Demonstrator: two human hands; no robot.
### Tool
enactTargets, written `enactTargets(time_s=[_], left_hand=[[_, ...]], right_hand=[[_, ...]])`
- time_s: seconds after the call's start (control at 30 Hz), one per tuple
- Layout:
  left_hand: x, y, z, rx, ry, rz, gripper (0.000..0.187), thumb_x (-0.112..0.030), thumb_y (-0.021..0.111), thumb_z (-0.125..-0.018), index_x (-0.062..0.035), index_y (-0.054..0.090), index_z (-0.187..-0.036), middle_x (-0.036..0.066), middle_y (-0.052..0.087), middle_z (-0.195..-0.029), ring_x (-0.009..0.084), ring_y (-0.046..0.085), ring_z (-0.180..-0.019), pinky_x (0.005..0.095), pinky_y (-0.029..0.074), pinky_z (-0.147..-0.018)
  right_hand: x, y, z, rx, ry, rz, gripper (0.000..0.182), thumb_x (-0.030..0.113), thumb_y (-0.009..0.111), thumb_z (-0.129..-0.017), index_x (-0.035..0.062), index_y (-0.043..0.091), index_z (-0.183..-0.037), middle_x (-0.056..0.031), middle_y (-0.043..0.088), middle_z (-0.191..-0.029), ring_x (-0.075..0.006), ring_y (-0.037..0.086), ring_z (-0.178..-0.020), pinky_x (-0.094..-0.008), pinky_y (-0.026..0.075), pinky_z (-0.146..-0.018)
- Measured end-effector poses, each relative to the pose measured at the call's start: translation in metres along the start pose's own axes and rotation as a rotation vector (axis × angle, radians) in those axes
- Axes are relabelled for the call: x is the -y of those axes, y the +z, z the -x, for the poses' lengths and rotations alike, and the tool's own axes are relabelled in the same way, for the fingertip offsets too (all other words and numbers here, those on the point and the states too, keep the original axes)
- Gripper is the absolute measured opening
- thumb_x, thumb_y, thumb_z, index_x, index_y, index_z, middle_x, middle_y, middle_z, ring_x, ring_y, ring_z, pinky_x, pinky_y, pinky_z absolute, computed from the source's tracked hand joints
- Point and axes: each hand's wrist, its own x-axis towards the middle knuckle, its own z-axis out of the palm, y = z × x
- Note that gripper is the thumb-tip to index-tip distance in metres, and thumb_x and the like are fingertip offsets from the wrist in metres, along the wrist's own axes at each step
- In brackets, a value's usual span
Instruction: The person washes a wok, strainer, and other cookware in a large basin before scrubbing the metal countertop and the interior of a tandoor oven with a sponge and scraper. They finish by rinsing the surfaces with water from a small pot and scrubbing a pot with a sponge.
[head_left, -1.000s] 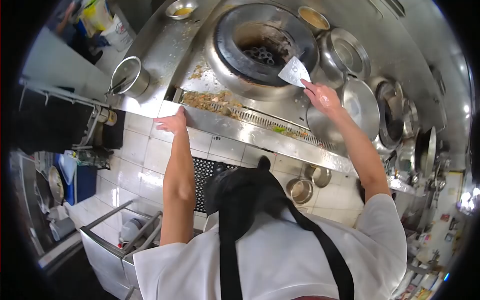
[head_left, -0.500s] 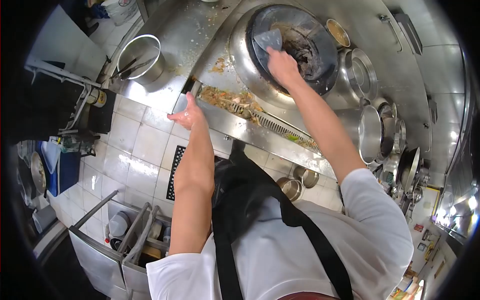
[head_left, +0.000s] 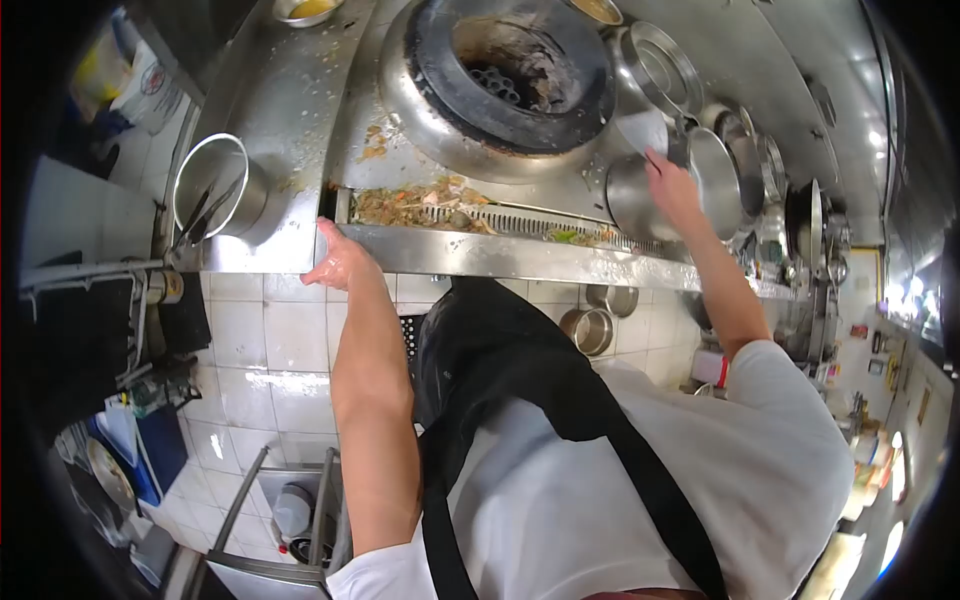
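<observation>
My right hand (head_left: 674, 192) grips a scraper (head_left: 643, 130) with a broad, flat grey blade. It is over the steel pots to the right of the wok burner (head_left: 440, 110), with the blade pointing away from me. At the left, my wet left hand (head_left: 343, 262) rests against the front edge of the steel range (head_left: 480, 257), thumb and fingers apart. Just beyond that edge runs a drain gutter with a slotted grate (head_left: 520, 222). Food scraps (head_left: 400, 206) lie heaped over its left part. Inside the burner's sooty opening, a round cluster of nozzles shows.
A metal pot (head_left: 250, 205) with utensils in it stands on the left counter. Large steel pots (head_left: 628, 200) and pans crowd the right side. A bowl of yellow liquid (head_left: 312, 10) is at the far left. Two pans (head_left: 587, 332) sit low, beneath the range front.
My right hand has moved the scraper from the burner's rim rightward to the pots. My left hand stays on the edge. The view has turned, and the burner opening is now uncovered.
</observation>
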Motion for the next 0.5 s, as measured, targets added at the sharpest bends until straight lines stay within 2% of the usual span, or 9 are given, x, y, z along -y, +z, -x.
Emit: enactTargets(time_s=[0.03,0.1,0.13,0.23,0.27,0.33,0.37,0.43,0.5], left_hand=[[-0.006,-0.004,0.004,0.012,-0.027,0.005,0.115,-0.064,0.082,-0.068,0.0037,0.024,-0.14,0.032,0.059,-0.115,0.0482,0.063,-0.103,0.0547,0.051,-0.092],[0.004,-0.003,0.001,0.001,0.024,0.015,0.111,-0.063,0.082,-0.068,0.0026,0.026,-0.138,0.031,0.06,-0.115,0.0475,0.063,-0.103,0.055,0.051,-0.092],[0.008,-0.002,-0.001,-0.017,0.033,0.037,0.109,-0.062,0.082,-0.068,0.0016,0.026,-0.137,0.031,0.06,-0.115,0.0474,0.062,-0.104,0.055,0.051,-0.093],[0.004,0.002,0.006,-0.039,0.034,0.033,0.107,-0.061,0.082,-0.068,0.0011,0.027,-0.135,0.031,0.06,-0.115,0.047,0.062,-0.105,0.0551,0.05,-0.095],[0.0,-0.001,0.007,-0.062,0.029,-0.007,0.107,-0.06,0.083,-0.067,0.0015,0.027,-0.134,0.031,0.06,-0.115,0.0468,0.062,-0.105,0.0551,0.049,-0.096],[-0.006,-0.003,0.016,-0.047,0.033,0.014,0.109,-0.061,0.083,-0.066,0.0024,0.027,-0.134,0.031,0.06,-0.115,0.0465,0.062,-0.105,0.0551,0.048,-0.096],[-0.006,-0.007,0.02,-0.041,0.012,0.028,0.11,-0.062,0.083,-0.065,0.0032,0.026,-0.134,0.031,0.06,-0.115,0.0462,0.062,-0.106,0.055,0.048,-0.097],[-0.002,-0.005,0.017,-0.04,0.029,0.014,0.111,-0.064,0.082,-0.065,0.0036,0.026,-0.133,0.031,0.06,-0.115,0.0461,0.062,-0.105,0.055,0.048,-0.096],[-0.001,-0.002,0.013,-0.058,0.027,0.011,0.112,-0.065,0.081,-0.065,0.0041,0.026,-0.133,0.031,0.06,-0.114,0.046,0.062,-0.104,0.0549,0.048,-0.096]], right_hand=[[0.017,0.0,-0.005,-0.081,0.068,-0.087,0.034,0.031,0.043,-0.101,0.0246,0.061,-0.128,-0.0202,0.072,-0.097,-0.0421,0.068,-0.093,-0.054,0.054,-0.083],[0.052,0.063,-0.019,0.088,0.082,-0.101,0.032,0.028,0.045,-0.1,0.0244,0.063,-0.126,-0.0202,0.071,-0.097,-0.0431,0.068,-0.091,-0.0546,0.054,-0.082],[0.075,0.072,-0.004,0.041,0.04,-0.142,0.032,0.027,0.045,-0.1,0.0237,0.064,-0.126,-0.0215,0.071,-0.097,-0.0436,0.068,-0.089,-0.0548,0.054,-0.081],[0.128,0.05,0.039,-0.032,-0.009,-0.274,0.034,0.025,0.046,-0.1,0.0241,0.062,-0.13,-0.0243,0.07,-0.093,-0.043,0.069,-0.086,-0.0544,0.054,-0.079],[0.123,0.053,0.041,-0.039,0.013,-0.294,0.034,0.025,0.046,-0.1,0.0241,0.062,-0.13,-0.0243,0.07,-0.093,-0.043,0.069,-0.086,-0.0544,0.054,-0.079],[0.102,0.053,0.041,-0.065,-0.227,-0.362,0.043,0.025,0.045,-0.1,0.0291,0.05,-0.143,-0.0239,0.07,-0.095,-0.0415,0.069,-0.089,-0.0519,0.054,-0.083],[0.086,0.047,0.044,-0.066,-0.206,-0.376,0.043,0.025,0.045,-0.1,0.0291,0.05,-0.143,-0.0239,0.07,-0.095,-0.0415,0.069,-0.089,-0.0519,0.054,-0.083],[0.051,0.016,0.038,0.25,-0.129,-0.524,0.052,0.027,0.044,-0.101,0.0356,0.035,-0.152,-0.0221,0.07,-0.099,-0.0407,0.068,-0.092,-0.0499,0.053,-0.085],[0.02,-0.007,0.032,0.252,-0.181,-0.413,0.054,0.03,0.044,-0.101,0.036,0.031,-0.153,-0.0213,0.07,-0.102,-0.0405,0.067,-0.093,-0.0492,0.053,-0.085]])
